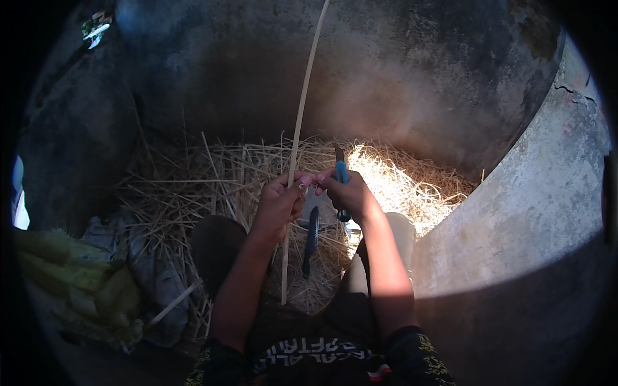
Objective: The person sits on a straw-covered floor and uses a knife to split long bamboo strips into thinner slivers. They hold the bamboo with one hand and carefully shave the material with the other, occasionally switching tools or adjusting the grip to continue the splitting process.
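Held upright in my left hand [279, 204] is a long, thin, pale strip [300, 119], perhaps bamboo or cane. It rises past the top of the picture, and its lower end comes down near my lap. My right hand [353, 195] is closed round a blue utility knife [342, 172] with its dark blade pointing up and away from me. The fingertips of both hands meet in front of the strip, pinching at a small spot too fine to make out. Below and between the hands is a dark, narrow, blade-like object [311, 241], touched by neither.
Straw-like shavings [174, 183] cover the floor ahead, brightly sunlit on the right [405, 186]. My knees stand on both sides. Curved grey concrete walls [412, 71] surround me. Yellow-green sacking [77, 276] and grey cloth [151, 270] lie at the left.
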The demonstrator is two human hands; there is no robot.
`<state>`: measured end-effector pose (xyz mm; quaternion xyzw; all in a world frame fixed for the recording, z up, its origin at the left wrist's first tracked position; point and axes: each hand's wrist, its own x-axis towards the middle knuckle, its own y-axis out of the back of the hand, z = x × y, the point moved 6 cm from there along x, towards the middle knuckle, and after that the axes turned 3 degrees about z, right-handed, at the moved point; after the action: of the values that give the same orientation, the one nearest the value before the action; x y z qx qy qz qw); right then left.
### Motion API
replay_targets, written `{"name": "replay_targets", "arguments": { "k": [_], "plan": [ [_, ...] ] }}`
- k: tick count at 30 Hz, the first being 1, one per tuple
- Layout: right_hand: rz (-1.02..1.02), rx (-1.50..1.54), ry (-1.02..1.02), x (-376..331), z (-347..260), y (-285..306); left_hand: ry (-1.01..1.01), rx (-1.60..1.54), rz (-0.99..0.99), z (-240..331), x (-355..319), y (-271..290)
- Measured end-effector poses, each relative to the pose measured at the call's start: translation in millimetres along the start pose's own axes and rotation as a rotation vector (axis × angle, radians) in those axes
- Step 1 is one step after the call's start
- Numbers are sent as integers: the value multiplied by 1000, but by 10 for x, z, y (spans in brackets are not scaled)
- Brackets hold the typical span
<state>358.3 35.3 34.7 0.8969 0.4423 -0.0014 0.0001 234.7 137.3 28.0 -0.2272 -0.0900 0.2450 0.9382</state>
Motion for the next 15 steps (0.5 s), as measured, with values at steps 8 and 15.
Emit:
{"name": "replay_targets", "arguments": {
  "k": [8,15],
  "plan": [
    [-93,-119,146,-88,-92,-225,-121,61,173,28,29,80],
    [18,-190,207,-93,-157,-208,-248,278,219,41,16,-13]
  ]
}}
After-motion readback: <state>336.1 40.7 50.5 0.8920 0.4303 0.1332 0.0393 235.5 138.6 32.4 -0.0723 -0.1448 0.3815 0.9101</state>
